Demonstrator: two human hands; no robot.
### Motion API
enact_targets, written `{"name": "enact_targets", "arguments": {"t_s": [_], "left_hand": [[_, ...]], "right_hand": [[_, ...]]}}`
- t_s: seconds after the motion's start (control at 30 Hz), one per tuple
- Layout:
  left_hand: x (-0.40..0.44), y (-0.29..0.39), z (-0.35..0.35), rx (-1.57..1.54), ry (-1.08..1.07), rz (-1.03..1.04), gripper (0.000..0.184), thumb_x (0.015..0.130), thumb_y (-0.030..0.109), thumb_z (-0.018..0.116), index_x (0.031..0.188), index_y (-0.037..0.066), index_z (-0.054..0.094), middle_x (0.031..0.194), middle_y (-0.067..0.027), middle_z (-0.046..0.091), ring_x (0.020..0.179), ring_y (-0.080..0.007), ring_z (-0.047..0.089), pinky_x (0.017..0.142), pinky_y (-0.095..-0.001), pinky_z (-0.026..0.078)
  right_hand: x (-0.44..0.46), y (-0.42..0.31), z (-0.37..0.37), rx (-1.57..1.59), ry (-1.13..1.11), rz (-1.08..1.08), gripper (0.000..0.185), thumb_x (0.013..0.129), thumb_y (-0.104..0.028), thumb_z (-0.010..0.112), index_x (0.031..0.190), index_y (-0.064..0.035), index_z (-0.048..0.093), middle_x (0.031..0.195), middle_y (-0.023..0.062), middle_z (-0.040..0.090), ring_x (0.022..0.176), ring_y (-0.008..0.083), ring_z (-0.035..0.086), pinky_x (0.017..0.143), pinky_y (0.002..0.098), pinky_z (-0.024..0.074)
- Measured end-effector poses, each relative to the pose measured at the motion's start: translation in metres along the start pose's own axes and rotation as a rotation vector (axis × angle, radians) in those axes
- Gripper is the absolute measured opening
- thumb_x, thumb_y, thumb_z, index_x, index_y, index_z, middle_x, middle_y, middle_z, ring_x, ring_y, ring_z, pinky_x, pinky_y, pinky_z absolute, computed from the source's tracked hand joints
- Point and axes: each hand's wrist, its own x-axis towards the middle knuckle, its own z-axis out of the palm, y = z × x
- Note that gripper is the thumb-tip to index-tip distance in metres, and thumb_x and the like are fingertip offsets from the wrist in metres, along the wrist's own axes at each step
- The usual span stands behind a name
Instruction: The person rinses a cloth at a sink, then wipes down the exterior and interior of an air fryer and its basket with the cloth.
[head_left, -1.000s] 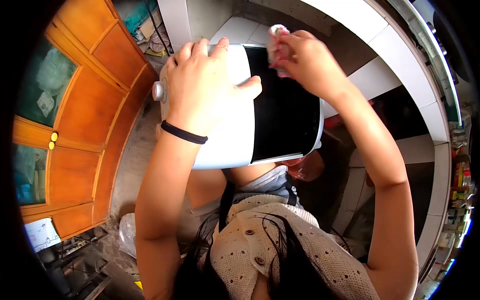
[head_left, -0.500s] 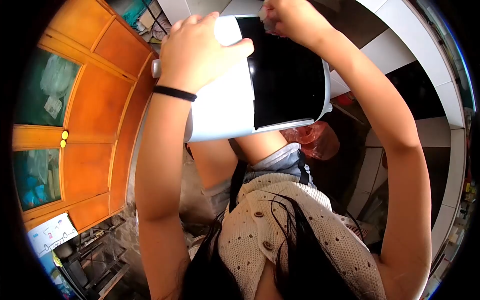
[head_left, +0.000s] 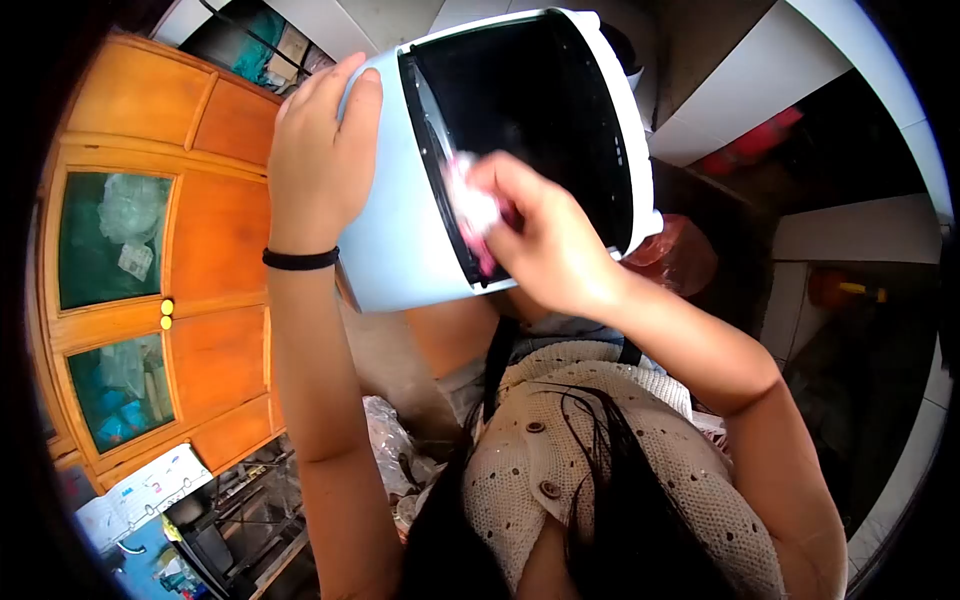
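Note:
A pale white-blue appliance (head_left: 395, 210) with a dark, glossy black face (head_left: 520, 110) is tilted over my lap; its exact kind I cannot tell. My left hand (head_left: 325, 150) lies along its left side, fingers stretched out over the curved shell. Pinched in my right hand (head_left: 535, 235) is a crumpled pink and white cloth (head_left: 472, 205), blurred by motion. The cloth is at the seam between the pale shell and the black face, near the lower part of the appliance. My right fingertips are partly hidden behind it.
An orange wooden cabinet (head_left: 220, 220) with glass panes stands at the left. Behind my right forearm is a red plastic bag (head_left: 680, 255). White tiled ledges (head_left: 840, 240) line the right side. A clear plastic bag (head_left: 385, 440) lies on the floor.
My right hand has come down and left with the cloth, from the far edge to the seam. The appliance has turned slightly, and my left hand has slid toward its outer left side.

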Motion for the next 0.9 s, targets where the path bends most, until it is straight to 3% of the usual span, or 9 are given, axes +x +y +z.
{"name": "enact_targets", "arguments": {"t_s": [0.1,0.23,0.27,0.37,0.4,0.5,0.63,0.77,0.9], "left_hand": [[-0.001,0.007,0.001,-0.018,-0.016,0.029,0.040,0.091,0.030,0.044,0.115,0.002,0.059,0.118,-0.0181,0.057,0.113,-0.0351,0.048,0.100,-0.0397,0.033],[-0.003,0.007,0.002,-0.006,-0.002,0.082,0.040,0.090,0.028,0.045,0.117,0.000,0.057,0.118,-0.0196,0.057,0.113,-0.0358,0.048,0.099,-0.0397,0.035],[-0.001,0.005,0.000,0.013,-0.032,0.113,0.038,0.091,0.022,0.043,0.118,-0.002,0.054,0.119,-0.0193,0.056,0.113,-0.0359,0.048,0.098,-0.0394,0.036],[0.006,-0.029,-0.003,0.103,-0.044,0.465,0.035,0.093,0.017,0.041,0.119,-0.003,0.052,0.120,-0.0195,0.056,0.113,-0.0352,0.049,0.099,-0.0394,0.036],[0.007,-0.035,0.001,-0.166,-0.131,0.192,0.033,0.093,0.014,0.040,0.118,-0.004,0.051,0.120,-0.0198,0.055,0.112,-0.0351,0.049,0.098,-0.0396,0.037],[0.013,-0.052,0.010,-0.437,-0.145,0.027,0.034,0.092,0.016,0.043,0.118,-0.003,0.051,0.119,-0.0199,0.056,0.112,-0.0353,0.050,0.098,-0.0392,0.037],[0.014,-0.051,0.008,-0.257,-0.045,0.216,0.034,0.089,0.013,0.044,0.119,-0.001,0.053,0.115,-0.0190,0.059,0.109,-0.0347,0.053,0.096,-0.0385,0.039],[0.020,-0.052,0.015,-0.333,-0.119,0.102,0.050,0.099,0.022,0.018,0.122,-0.005,0.053,0.123,-0.0118,0.057,0.110,-0.0172,0.052,0.099,-0.0264,0.034],[0.026,-0.068,0.021,-0.373,-0.108,0.098,0.049,0.099,0.022,0.019,0.121,-0.005,0.053,0.123,-0.0124,0.057,0.111,-0.0171,0.052,0.099,-0.0266,0.035]], "right_hand": [[-0.027,-0.010,-0.022,-0.263,-0.184,-0.076,0.027,0.078,0.016,0.045,0.095,-0.0023,0.056,0.082,0.0120,0.064,0.074,0.0160,0.065,0.064,0.0287,0.0524],[-0.022,-0.037,-0.043,0.241,-0.138,-0.004,0.027,0.080,0.013,0.044,0.099,-0.0011,0.057,0.086,0.0045,0.063,0.074,0.0091,0.061,0.062,0.0222,0.0492],[-0.012,-0.057,-0.043,0.195,-0.083,-0.042,0.028,0.080,0.012,0.038,0.098,0.0016,0.057,0.084,0.0101,0.064,0.073,0.0154,0.065,0.065,0.0253,0.0519],[0.043,-0.067,-0.033,-0.049,-0.050,-0.326,0.025,0.078,0.002,0.049,0.100,0.0007,0.059,0.085,0.0118,0.065,0.070,0.0208,0.065,0.068,0.0309,0.0498],[0.068,-0.059,-0.029,-0.281,-0.041,-0.549,0.022,0.077,-0.003,0.053,0.097,0.0000,0.061,0.085,0.0123,0.065,0.072,0.0237,0.064,0.073,0.0329,0.0480],[0.090,-0.045,-0.011,-0.682,-0.014,-0.984,0.015,0.070,-0.010,0.063,0.085,-0.0039,0.064,0.080,0.0110,0.062,0.078,0.0258,0.057,0.077,0.0352,0.0420],[0.054,-0.039,0.004,-0.721,-0.122,-0.939,0.013,0.068,-0.004,0.063,0.081,-0.0038,0.063,0.087,0.0111,0.060,0.083,0.0275,0.054,0.079,0.0357,0.0431],[-0.007,-0.002,0.002,-0.721,-0.273,-0.899,0.012,0.060,0.000,0.067,0.072,-0.0013,0.064,0.101,0.0053,0.064,0.097,0.0241,0.053,0.083,0.0366,0.0474],[0.019,-0.014,0.000,-0.666,-0.268,-0.914,0.011,0.064,0.003,0.065,0.072,-0.0039,0.067,0.085,0.0031,0.066,0.090,0.0190,0.055,0.077,0.0313,0.0500]]}}
